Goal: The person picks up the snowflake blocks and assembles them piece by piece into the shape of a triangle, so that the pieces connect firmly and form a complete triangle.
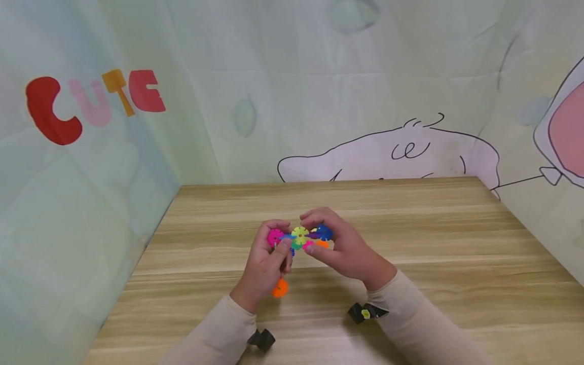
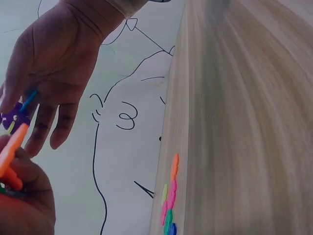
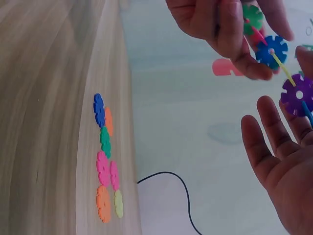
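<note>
Notched plastic interlocking discs are joined into a chain between the hands. My left hand (image 1: 262, 258) pinches it, thumb near a pink disc (image 1: 275, 238); an orange disc (image 1: 280, 288) shows below that hand. Farther along are a yellow disc (image 1: 300, 235) and a dark blue one (image 1: 324, 232). My right hand (image 1: 347, 248) is around the chain's right end, thumb and forefinger apart. Seen from the right wrist, its fingers (image 3: 274, 127) are fairly straight beside a purple disc (image 3: 297, 95). Fingers partly hide the chain.
Loose discs lie on the wooden table (image 1: 205, 213) beyond the hands, including a blue disc (image 3: 99, 110), a green disc (image 3: 105, 142) and a pink disc (image 3: 102, 168). A printed cloth backdrop (image 1: 219, 91) stands behind and beside the table.
</note>
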A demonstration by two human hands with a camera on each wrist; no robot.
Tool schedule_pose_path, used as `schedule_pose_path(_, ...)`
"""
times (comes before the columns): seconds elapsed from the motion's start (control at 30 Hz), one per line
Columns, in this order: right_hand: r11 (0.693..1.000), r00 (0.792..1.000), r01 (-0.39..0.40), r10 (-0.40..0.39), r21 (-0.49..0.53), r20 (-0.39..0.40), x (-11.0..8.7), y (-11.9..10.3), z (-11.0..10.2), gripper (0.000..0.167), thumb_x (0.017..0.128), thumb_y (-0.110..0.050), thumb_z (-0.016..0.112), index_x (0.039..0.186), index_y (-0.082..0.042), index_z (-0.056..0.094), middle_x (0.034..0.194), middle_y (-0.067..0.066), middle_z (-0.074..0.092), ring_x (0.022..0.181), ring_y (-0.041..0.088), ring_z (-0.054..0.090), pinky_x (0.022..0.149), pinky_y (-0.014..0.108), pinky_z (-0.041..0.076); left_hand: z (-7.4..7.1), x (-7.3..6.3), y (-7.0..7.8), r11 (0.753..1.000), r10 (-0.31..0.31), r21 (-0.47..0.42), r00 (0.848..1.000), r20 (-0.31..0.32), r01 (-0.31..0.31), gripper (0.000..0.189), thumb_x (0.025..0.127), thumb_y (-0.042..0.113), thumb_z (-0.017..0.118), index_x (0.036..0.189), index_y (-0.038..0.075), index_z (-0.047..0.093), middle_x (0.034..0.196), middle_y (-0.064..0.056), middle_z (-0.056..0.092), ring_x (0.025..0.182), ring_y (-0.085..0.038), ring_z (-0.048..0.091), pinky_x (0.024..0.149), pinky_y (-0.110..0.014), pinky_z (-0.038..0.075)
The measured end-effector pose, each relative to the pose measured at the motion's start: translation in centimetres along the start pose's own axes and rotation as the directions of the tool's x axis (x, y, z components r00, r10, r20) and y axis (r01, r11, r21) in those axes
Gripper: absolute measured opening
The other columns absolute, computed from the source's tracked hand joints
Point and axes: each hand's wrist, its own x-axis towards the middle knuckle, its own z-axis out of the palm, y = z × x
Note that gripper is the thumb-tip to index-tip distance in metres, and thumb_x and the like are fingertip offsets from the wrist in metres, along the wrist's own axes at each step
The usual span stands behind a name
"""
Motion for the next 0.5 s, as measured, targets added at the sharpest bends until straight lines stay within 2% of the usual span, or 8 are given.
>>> schedule_pose_path(0.1, 0.995, 0.999, 0.04, -0.041, -0.093, -0.008, 0.05, 0.05, 0.19, 0.04, 0.093, 0.005, 0.075, 0.127, -0.012, 0.063, 0.127, 0.006, 0.062, 0.114, 0.021, 0.062, 0.097, 0.034, 0.058, 0.13, 0.03, 0.26, 0.997, -0.059, -0.043, 0.998, 0.029, 0.06, 0.029, 0.114, 0.012, 0.04, 0.14, 0.0, 0.036, 0.074, -0.004, 0.051, 0.055, -0.011, 0.046, 0.05, -0.02, 0.043)
schedule_pose_path(0.23, 0.985, 0.998, 0.051, -0.054, -0.162, -0.017, 0.08, 0.21, 0.05, 0.034, 0.092, 0.009, 0.073, 0.117, -0.014, 0.071, 0.112, 0.002, 0.067, 0.1, 0.019, 0.064, 0.089, 0.034, 0.059, 0.17, -0.01, 0.54, 0.987, -0.122, -0.097, 0.991, 0.06, 0.127, 0.031, 0.115, 0.018, 0.033, 0.144, 0.006, 0.031, 0.071, -0.004, 0.051, 0.055, -0.011, 0.047, 0.051, -0.021, 0.043)
schedule_pose_path(0.37, 0.979, 0.999, 0.042, -0.045, -0.198, -0.01, 0.1, 0.31, -0.15, 0.03, 0.093, 0.009, 0.071, 0.112, -0.014, 0.075, 0.106, 0.0, 0.07, 0.096, 0.018, 0.066, 0.087, 0.033, 0.06, 0.1, -0.02, 0.79, 0.98, -0.145, -0.122, 0.985, 0.093, 0.155, 0.034, 0.116, 0.024, 0.029, 0.147, 0.008, 0.026, 0.066, -0.002, 0.052, 0.055, -0.011, 0.048, 0.053, -0.02, 0.045)
schedule_pose_path(0.5, 0.978, 0.999, 0.038, -0.039, -0.205, 0.001, 0.11, 0.37, -0.21, 0.025, 0.093, 0.002, 0.077, 0.113, -0.014, 0.076, 0.105, 0.0, 0.07, 0.094, 0.017, 0.065, 0.085, 0.034, 0.06, -0.01, -0.05, 0.98, 0.977, -0.159, -0.123, 0.981, 0.11, 0.172, 0.035, 0.116, 0.026, 0.026, 0.147, 0.009, 0.025, 0.065, -0.001, 0.053, 0.055, -0.011, 0.05, 0.054, -0.02, 0.047)
